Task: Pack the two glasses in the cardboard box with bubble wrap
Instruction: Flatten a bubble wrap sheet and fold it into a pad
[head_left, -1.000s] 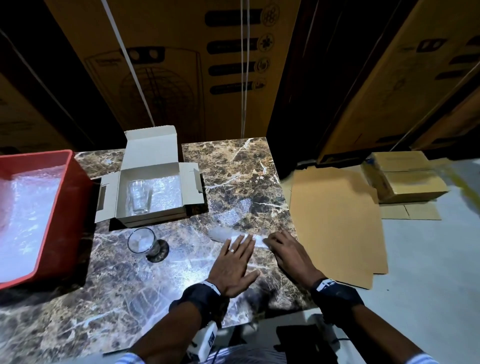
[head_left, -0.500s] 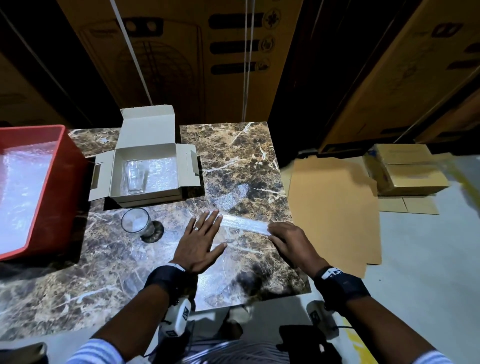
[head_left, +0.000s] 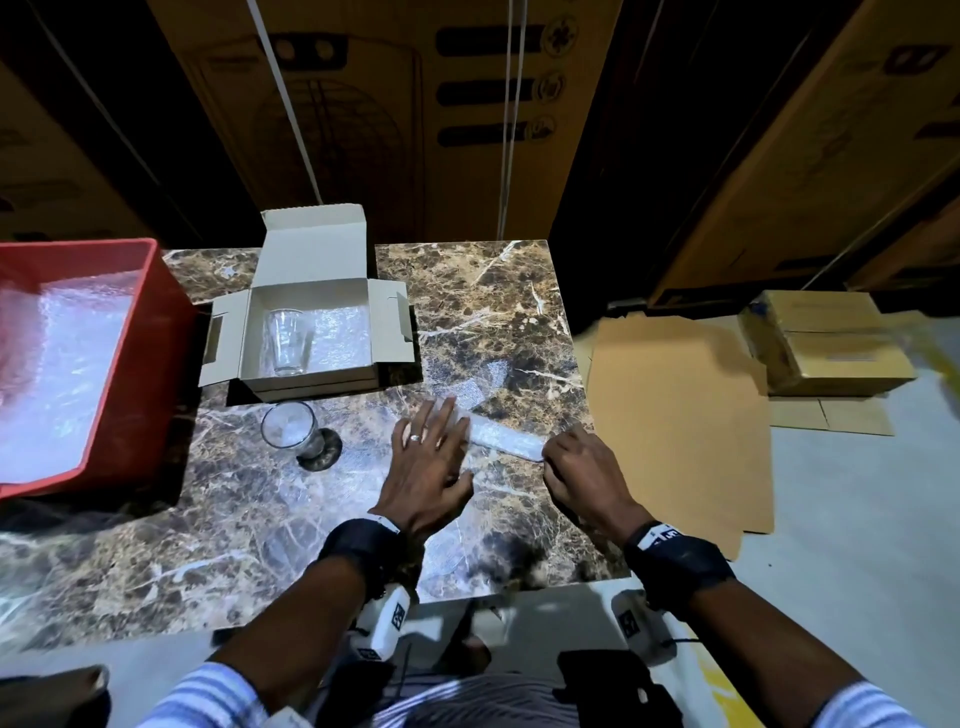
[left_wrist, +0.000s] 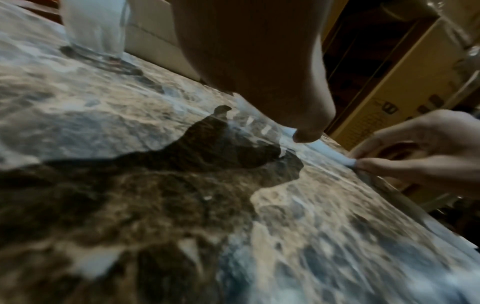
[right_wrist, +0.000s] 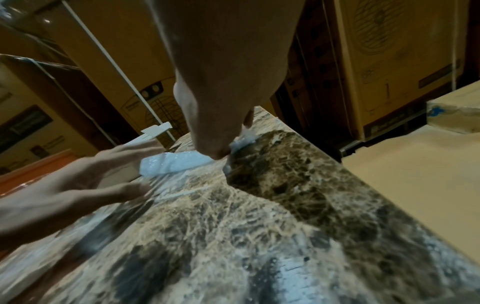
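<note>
Head view: marble table (head_left: 467, 291), edge to edge. Red bin (head_left: 156, 322) at far left, lined with spare wrap. Open cardboard box (head_left: 311, 249) beside it, padded inside, one glass (head_left: 287, 340) already lying in it. Second glass (head_left: 291, 428) upright just in front of the box, unwrapped, waiting. Nearer, a folded strip of bubble wrap (head_left: 506, 444) flat on the marble. Left hand (head_left: 428, 467) spread, fingers straight, pressing one end down, probably to set the fold. Right hand (head_left: 584, 467) pinching the other end, likely to keep the strip taut.
</note>
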